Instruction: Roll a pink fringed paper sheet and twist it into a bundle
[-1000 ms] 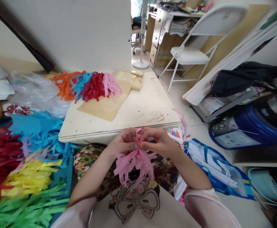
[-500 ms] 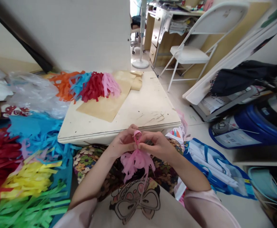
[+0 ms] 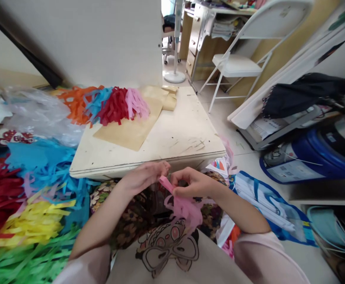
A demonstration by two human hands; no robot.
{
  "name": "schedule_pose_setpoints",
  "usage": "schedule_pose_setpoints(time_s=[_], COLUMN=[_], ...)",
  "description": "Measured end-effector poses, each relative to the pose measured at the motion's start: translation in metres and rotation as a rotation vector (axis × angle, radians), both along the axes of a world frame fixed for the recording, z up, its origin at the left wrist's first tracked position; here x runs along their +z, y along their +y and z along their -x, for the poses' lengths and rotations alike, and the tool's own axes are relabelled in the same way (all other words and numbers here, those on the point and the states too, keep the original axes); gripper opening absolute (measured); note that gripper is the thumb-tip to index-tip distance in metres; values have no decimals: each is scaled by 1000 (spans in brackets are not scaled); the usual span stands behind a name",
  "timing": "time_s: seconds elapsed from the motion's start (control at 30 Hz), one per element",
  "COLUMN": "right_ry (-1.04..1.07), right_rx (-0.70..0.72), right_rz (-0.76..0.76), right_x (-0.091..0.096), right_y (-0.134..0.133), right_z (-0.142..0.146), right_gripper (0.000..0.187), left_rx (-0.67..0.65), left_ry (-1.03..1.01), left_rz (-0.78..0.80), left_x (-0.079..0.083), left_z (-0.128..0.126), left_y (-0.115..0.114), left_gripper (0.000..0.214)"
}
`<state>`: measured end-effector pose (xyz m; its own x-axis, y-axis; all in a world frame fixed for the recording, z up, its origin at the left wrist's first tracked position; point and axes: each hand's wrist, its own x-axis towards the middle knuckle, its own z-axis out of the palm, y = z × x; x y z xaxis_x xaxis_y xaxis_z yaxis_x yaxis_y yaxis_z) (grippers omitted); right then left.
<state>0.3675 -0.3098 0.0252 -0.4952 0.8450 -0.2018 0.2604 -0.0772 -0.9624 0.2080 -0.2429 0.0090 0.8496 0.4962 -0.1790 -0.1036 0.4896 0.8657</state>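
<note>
My right hand (image 3: 194,183) pinches the top of a pink paper tassel (image 3: 183,207), whose cut strips hang over my lap. My left hand (image 3: 144,176) is just left of it, fingers curled, fingertips near the tassel's top end; I cannot see it gripping the paper. Both hands hover just in front of the near edge of a low cream table (image 3: 172,140). At the table's far left lie finished tassels in orange, blue, red and pink (image 3: 113,104) on a brown paper sheet (image 3: 131,132).
Heaps of cut paper strips in blue, red, yellow and green (image 3: 33,205) cover the floor to my left, with clear plastic bags (image 3: 39,116) behind. A white folding chair (image 3: 237,65) stands beyond the table. Blue bags and clutter (image 3: 308,157) fill the right.
The pink tassel's loop was held between both hands; now my left hand has drawn slightly away and the right hand holds the tassel lower and to the right.
</note>
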Motion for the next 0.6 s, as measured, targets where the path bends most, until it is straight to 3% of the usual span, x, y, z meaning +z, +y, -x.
schedule_pose_setpoints(time_s=[0.07,0.17,0.3,0.6], right_ry=[-102,-253,-395,-505], right_rx=[30,65,109,140], right_rz=[-38,-74,-88,-125], right_x=[0,0,2,-3], right_y=[1,-1,-7,-16], right_z=[-5,-9,-10,-4], right_gripper=[10,9,8,13], left_rx=[-56,-240,-432,-555], left_ry=[153,346,465,576], left_rz=[-70,-192,-359,-645], left_x=[2,6,11,10], left_z=[2,3,0,6], left_y=[4,9,11,2], left_gripper=[29,18,10,13])
